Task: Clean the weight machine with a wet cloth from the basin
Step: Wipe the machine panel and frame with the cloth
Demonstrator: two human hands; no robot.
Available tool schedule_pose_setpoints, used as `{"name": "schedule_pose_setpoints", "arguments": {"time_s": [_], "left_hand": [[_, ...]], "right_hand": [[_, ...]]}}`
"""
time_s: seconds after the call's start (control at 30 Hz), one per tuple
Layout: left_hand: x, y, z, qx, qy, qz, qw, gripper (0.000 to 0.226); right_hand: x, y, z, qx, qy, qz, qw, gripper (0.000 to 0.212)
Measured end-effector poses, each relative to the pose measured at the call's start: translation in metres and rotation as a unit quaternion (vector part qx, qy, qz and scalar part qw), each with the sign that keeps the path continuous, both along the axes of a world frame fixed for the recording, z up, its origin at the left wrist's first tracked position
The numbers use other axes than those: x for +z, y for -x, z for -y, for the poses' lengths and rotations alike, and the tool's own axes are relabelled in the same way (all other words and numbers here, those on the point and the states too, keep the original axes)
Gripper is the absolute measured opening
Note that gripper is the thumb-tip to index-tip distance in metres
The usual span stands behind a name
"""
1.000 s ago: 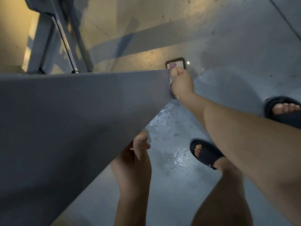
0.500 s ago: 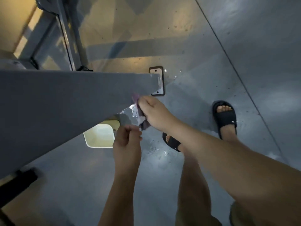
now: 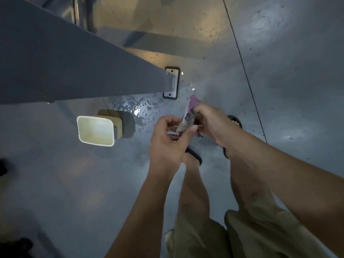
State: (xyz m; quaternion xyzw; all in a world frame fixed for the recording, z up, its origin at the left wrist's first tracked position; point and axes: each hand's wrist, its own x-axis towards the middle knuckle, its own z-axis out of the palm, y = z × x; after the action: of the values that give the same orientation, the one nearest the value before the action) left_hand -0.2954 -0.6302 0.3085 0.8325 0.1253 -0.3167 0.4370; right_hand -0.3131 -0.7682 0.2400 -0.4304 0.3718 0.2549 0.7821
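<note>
Left hand (image 3: 167, 144) and right hand (image 3: 212, 125) both curl fingers (image 3: 165, 122) round the crumpled cloth (image 3: 187, 121); the basin (image 3: 96, 130) stands on the floor (image 3: 74, 183), left of the fingers.

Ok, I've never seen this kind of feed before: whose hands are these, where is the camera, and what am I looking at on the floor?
No robot here: one camera on a person's head looks down, so the arms are their own. The left hand and right hand together hold a wet pink-and-grey cloth, clear of the weight machine, whose grey slanted beam fills the upper left. Its bolted foot plate sits on the floor. The cream basin stands on the floor left of the hands, with water drops beside it.
</note>
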Motion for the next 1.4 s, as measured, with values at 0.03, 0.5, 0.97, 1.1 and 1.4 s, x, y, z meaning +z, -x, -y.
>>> {"name": "schedule_pose_setpoints", "arguments": {"time_s": [0.03, 0.5, 0.97, 1.1, 1.4], "left_hand": [[0.000, 0.002, 0.000, 0.000, -0.009, 0.011, 1.000, 0.021], [-0.003, -0.002, -0.006, 0.204, 0.096, -0.011, 0.974, 0.027], [-0.005, -0.018, -0.009, 0.170, 0.041, 0.006, 0.985, 0.018], [-0.009, -0.024, -0.022, 0.292, 0.037, -0.020, 0.955, 0.019], [-0.005, -0.022, -0.023, 0.504, 0.215, -0.107, 0.830, 0.031]], "right_hand": [[0.003, 0.003, 0.000, 0.008, 0.001, 0.011, 1.000, 0.038], [0.003, 0.021, 0.024, 0.117, 0.168, 0.056, 0.977, 0.041], [0.004, 0.019, 0.022, 0.106, 0.227, 0.203, 0.947, 0.019], [-0.006, 0.019, 0.022, -0.035, 0.251, 0.086, 0.964, 0.012], [-0.017, 0.037, 0.014, -0.173, -0.019, -0.134, 0.976, 0.036]]}}
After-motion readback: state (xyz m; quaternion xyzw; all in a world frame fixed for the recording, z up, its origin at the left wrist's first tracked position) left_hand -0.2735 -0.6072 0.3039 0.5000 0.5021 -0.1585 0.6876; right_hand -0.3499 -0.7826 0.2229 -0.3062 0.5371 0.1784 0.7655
